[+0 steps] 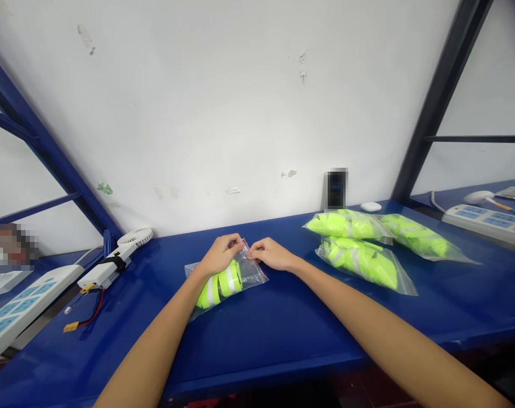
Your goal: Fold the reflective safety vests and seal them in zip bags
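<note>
A clear zip-lock bag [255, 272] lies on the blue table in front of me, its red-edged mouth toward the right. Inside it is a rolled neon-yellow reflective strap [218, 286] with silver bands. My left hand [221, 253] pinches the far end of the bag's red seal. Just to its right, my right hand [274, 254] has its fingers closed on the same edge. The fingertips of both hands are close together at the seal.
On the right lie filled bags of neon-yellow reflective material: one in front [359, 263], one behind [346, 224], one farther right [414, 235]. A white fan [136, 237] and a wired battery pack [106, 269] sit left. Power strips [32, 306] flank the blue table [291, 323].
</note>
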The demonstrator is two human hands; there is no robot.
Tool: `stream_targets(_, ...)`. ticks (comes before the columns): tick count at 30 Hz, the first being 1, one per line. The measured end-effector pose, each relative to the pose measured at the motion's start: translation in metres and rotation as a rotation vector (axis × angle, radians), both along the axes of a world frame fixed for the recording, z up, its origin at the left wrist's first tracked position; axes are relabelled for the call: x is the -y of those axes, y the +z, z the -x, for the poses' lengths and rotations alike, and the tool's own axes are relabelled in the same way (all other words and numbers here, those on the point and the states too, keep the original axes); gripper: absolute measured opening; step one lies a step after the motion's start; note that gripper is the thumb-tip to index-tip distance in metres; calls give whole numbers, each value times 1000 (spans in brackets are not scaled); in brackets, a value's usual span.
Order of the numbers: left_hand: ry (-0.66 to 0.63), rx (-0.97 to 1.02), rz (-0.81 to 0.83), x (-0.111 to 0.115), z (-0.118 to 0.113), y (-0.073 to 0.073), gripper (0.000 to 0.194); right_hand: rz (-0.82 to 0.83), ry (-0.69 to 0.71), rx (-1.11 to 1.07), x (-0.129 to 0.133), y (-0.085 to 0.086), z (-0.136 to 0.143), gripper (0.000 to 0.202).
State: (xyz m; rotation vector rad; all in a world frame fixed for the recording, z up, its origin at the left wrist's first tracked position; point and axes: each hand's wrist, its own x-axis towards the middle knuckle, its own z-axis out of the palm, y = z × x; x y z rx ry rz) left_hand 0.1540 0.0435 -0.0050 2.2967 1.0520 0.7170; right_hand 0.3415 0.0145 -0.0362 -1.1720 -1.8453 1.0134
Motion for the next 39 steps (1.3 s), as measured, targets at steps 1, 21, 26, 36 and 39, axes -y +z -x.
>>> stream_targets(1,-2,-1,-4,0,0,0,25,2,12,-16,0,-1,0,21)
stream_targets(21,-56,61,330,-5,5,-1,24,29,19,-57,6,3,2,20)
stream_targets(26,-84,57,266,1,4,4,23,-26,-36,-2,8,3,6,19)
stream_targets(36,-59,31,310,6,2,9,25,-122,-37,-20,11,-3,8,21)
stream_targets(39,-72,59,323,3,2,7,25,-97,-17,-22,12,-1,6,22)
